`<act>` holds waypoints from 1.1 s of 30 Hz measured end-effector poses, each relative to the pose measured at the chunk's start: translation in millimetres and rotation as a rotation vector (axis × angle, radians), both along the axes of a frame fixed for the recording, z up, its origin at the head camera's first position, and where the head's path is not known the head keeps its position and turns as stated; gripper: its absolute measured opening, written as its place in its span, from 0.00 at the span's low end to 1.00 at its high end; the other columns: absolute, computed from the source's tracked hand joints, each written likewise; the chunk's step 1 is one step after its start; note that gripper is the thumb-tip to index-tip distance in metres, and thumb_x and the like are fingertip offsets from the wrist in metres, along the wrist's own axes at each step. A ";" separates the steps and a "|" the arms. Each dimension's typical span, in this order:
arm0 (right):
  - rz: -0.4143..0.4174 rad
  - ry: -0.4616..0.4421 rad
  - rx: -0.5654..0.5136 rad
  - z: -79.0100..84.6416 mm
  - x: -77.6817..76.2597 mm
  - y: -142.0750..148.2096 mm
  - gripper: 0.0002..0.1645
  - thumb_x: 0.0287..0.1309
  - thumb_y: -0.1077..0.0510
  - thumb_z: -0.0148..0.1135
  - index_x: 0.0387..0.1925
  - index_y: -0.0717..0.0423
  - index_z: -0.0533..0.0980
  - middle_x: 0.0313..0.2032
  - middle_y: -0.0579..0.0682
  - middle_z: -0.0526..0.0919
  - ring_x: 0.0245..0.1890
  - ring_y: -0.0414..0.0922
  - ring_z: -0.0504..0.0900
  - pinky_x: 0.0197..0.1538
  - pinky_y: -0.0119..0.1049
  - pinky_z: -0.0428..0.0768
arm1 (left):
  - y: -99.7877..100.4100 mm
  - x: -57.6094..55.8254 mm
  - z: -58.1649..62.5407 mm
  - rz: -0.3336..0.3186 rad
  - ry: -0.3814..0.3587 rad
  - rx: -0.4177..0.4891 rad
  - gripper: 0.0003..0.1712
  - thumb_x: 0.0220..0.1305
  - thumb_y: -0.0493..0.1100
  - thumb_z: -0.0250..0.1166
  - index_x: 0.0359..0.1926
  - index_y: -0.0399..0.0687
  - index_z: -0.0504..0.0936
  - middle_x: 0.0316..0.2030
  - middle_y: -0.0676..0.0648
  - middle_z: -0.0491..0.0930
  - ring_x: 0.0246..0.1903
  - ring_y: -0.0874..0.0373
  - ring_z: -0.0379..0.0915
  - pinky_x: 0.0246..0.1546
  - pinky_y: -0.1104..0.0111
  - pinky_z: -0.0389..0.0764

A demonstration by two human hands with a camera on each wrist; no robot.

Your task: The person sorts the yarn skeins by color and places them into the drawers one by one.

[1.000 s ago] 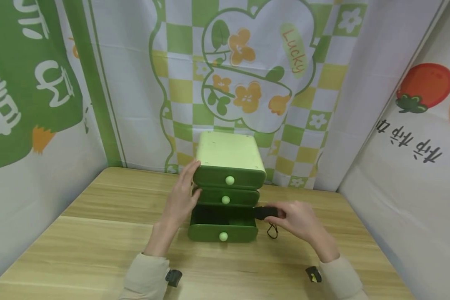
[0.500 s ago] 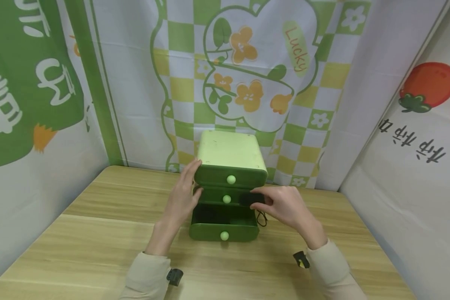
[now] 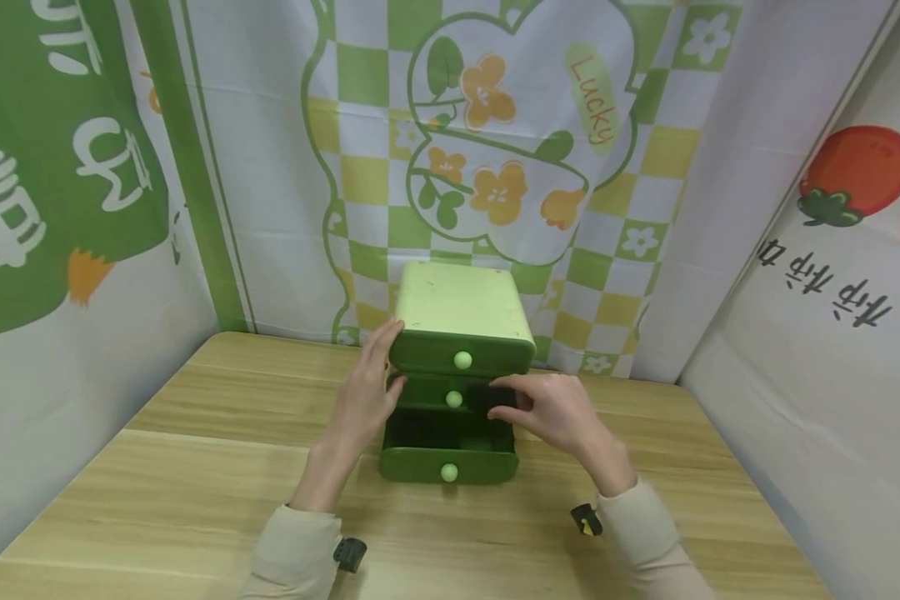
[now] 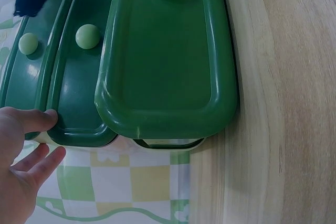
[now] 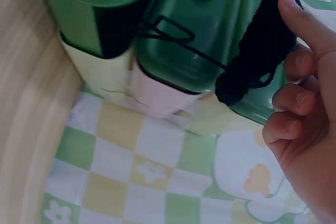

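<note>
A small light-green cabinet (image 3: pixel 461 296) with dark green drawers stands on the table. Its bottom drawer (image 3: pixel 412 465) is pulled out. My left hand (image 3: pixel 360 404) rests at the cabinet's left side, its thumb touching the front edge of the middle drawer (image 4: pixel 79 93) and its fingers along the side. With curled fingers and thumb, my right hand (image 3: pixel 558 408) holds a fuzzy black bundle of yarn (image 5: pixel 265 40) in front of the middle drawer's right part, above the open drawer. A loose loop of black strand hangs from the bundle. The dark inside of the bottom drawer is partly hidden.
The wooden table (image 3: pixel 210 467) extends on both sides of the cabinet and towards me. A patterned cloth (image 3: pixel 375 183) hangs right behind it, with printed sheets at left and right.
My right hand has carried the black yarn bundle left and slightly up, from beside the bottom drawer to over it. The left hand has stayed at the cabinet's side.
</note>
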State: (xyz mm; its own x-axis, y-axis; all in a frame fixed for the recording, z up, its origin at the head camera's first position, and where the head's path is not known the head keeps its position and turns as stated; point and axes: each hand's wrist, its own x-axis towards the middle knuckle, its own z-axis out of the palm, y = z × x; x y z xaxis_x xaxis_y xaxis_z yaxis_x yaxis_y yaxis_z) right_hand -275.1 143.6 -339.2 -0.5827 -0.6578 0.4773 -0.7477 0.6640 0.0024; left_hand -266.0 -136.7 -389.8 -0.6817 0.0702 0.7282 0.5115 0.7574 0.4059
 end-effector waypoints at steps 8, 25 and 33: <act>-0.039 -0.093 0.013 -19.0 -4.5 -4.2 0.21 0.54 0.39 0.71 0.47 0.43 0.85 0.14 0.32 0.67 0.15 0.27 0.60 0.18 0.23 0.59 | -0.2 -0.6 0.8 -0.001 -0.004 0.004 0.53 0.52 0.24 0.72 0.75 0.46 0.55 0.74 0.42 0.59 0.55 0.43 0.75 0.45 0.62 0.87; -0.081 -0.181 0.039 -53.6 -10.6 -14.4 0.22 0.55 0.37 0.69 0.44 0.45 0.86 0.15 0.33 0.68 0.15 0.28 0.61 0.17 0.24 0.59 | 0.0 0.4 -0.7 -0.002 -0.013 0.016 0.53 0.51 0.24 0.72 0.75 0.46 0.56 0.73 0.40 0.60 0.57 0.42 0.74 0.49 0.60 0.87; -0.116 -0.232 0.024 -63.3 -10.4 -18.4 0.22 0.57 0.37 0.67 0.45 0.45 0.86 0.15 0.32 0.68 0.16 0.29 0.62 0.21 0.24 0.64 | -1.0 -1.2 -0.6 0.002 -0.001 0.008 0.54 0.50 0.24 0.73 0.75 0.46 0.56 0.74 0.41 0.60 0.54 0.43 0.76 0.46 0.62 0.88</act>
State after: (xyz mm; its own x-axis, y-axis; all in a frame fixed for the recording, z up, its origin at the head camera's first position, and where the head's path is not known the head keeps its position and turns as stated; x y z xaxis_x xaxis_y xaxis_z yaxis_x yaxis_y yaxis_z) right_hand -285.4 125.3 -402.5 -0.7471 -0.5897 0.3069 -0.6488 0.7473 -0.1434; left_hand -267.2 -137.7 -390.4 -0.6824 0.0631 0.7283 0.5100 0.7549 0.4124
